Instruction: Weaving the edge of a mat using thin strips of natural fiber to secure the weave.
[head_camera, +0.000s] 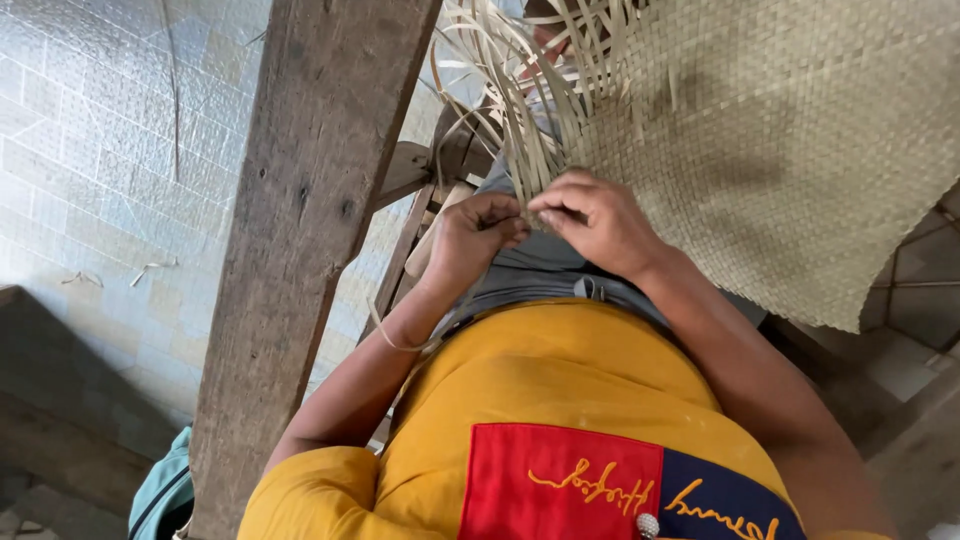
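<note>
at the mat (780, 150) edge, left hand (470, 235) and right hand (595, 220) pinch loose strips (520, 90) fanning toward 12 o'clock; best kept taut and flat.

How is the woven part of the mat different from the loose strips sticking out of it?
The woven mat is flat and tight, a checkered sheet; the loose strips fan out, curved and apart. The mat spreads wide on the right; the strips bunch at its left edge, above the left hand and right hand. Both are the same pale straw colour.
</note>
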